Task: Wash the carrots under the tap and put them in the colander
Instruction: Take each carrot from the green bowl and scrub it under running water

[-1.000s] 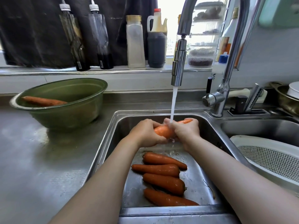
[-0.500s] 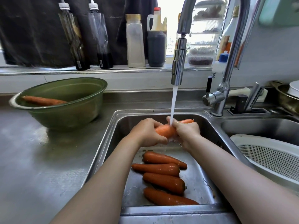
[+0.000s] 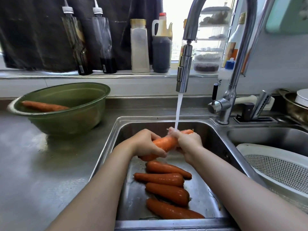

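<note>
Left hand [image 3: 146, 145] gripping thick end, right hand [image 3: 190, 141] curled round thin end of wet orange tapered carrot [image 3: 165, 143], held crosswise under running steel tap [image 3: 183, 77], with white perforated plastic colander [image 3: 266, 150] lying rightward, nearer right hand.

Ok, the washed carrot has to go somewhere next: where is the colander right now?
In the head view the colander sits at the lower right, inside the right sink basin, next to the left basin where the carrot is under the tap.
</note>
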Tool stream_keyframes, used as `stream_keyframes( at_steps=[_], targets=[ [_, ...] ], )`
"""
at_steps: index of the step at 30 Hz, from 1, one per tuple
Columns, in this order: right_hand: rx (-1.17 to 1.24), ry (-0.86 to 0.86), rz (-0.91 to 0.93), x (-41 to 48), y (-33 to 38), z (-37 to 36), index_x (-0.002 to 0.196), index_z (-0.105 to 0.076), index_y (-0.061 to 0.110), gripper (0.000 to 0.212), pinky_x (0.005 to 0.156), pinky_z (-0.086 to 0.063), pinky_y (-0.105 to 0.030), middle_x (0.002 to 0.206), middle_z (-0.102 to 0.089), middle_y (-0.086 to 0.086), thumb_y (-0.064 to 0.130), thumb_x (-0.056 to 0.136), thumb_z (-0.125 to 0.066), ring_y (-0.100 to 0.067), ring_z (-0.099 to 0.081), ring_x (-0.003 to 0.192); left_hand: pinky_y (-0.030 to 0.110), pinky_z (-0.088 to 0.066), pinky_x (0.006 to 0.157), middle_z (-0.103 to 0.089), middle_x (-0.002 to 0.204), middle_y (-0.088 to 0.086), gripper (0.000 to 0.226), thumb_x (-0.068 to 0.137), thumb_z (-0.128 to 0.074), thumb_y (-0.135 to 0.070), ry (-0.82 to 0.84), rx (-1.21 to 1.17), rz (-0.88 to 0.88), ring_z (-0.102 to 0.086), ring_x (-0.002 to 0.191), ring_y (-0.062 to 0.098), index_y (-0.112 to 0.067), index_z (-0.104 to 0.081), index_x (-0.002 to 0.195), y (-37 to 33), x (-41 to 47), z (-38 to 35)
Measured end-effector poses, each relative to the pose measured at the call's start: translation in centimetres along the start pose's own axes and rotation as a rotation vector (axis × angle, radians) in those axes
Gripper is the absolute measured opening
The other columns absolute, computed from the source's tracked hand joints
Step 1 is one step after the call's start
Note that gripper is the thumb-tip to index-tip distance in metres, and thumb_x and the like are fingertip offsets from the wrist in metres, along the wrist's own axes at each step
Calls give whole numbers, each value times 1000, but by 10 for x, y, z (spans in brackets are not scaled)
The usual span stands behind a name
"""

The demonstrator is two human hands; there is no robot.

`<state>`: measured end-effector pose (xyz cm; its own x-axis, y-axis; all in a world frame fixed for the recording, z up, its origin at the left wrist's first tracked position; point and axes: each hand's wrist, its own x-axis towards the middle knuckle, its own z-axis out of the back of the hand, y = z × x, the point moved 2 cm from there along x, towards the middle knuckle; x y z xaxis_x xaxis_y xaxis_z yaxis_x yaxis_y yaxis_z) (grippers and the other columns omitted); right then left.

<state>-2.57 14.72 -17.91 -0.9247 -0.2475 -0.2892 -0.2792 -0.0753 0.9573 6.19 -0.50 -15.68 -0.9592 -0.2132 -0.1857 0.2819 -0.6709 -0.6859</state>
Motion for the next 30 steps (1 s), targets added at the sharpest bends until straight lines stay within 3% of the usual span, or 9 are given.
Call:
stream_keyframes(
  at_steps=[3,7,11,14,19,22,24,26,30],
  targets=[
    [41,4,-7,2,3,4,113,-66,8,52,83,-64,-51,102,-73,-15,35,77,-91,-34,-74,90,29,-60,77,-70,106,-6,58,68,-92,-43,-2,1,-1,-68,96,13,-33,-73,122,-4,2,-3],
    [83,396,-32,-6,10,10,125,-60,-3,34,78,-64,-45,124,-67,-27,13,97,-71,-38,-73,102,29,-60,80,-73,104,-7,55,66,-93,-41,-10,-24,9,-70,95,11,-36,-75,118,12,-3,6],
    [83,568,-39,-10,15,19,119,-61,-6,19,87,-62,-45,112,-72,-23,-6,101,-55,-35,-73,103,29,-60,84,-75,103,-9,56,66,-95,-33,-55,-46,-9,-71,95,8,-39,-75,118,22,-6,12],
    [-12,536,-6,-4,13,23,117,-67,1,22,83,-63,-45,104,-76,-19,0,95,-68,-31,-77,94,28,-56,85,-66,115,-10,67,64,-95,-31,-88,19,-32,-64,101,7,-35,-71,127,23,-3,13],
    [-97,304,153,6,13,28,110,-71,7,40,75,-64,-43,95,-79,-16,14,76,-91,-30,-79,82,31,-56,84,-65,113,-10,54,70,-91,-36,-98,33,-85,-64,102,11,-38,-70,119,15,-2,11],
    [-58,277,180,11,13,23,110,-73,13,21,77,-61,-42,102,-79,-12,22,92,-79,-24,-76,85,41,-60,89,-67,121,-3,56,68,-85,-51,13,-157,-6,-68,106,19,-41,-63,118,19,0,6],
    [32,355,126,13,12,20,117,-70,9,19,82,-60,-46,112,-77,-15,19,102,-63,-27,-75,96,50,-57,98,-70,123,6,48,78,-80,-47,122,-322,75,-70,111,27,-36,-64,122,22,0,-1],
    [113,461,48,11,11,19,125,-64,3,23,79,-60,-47,107,-75,-19,10,105,-56,-28,-76,93,55,-52,106,-73,121,12,41,92,-71,-38,252,-496,134,-70,113,32,-25,-62,129,23,-3,-9],
    [110,503,17,8,8,20,131,-62,8,31,76,-57,-42,116,-70,-19,7,100,-62,-28,-70,96,45,-57,93,-77,107,12,55,90,-59,-50,380,-747,240,-74,94,28,-12,-60,130,18,-11,-13]
  ],
)
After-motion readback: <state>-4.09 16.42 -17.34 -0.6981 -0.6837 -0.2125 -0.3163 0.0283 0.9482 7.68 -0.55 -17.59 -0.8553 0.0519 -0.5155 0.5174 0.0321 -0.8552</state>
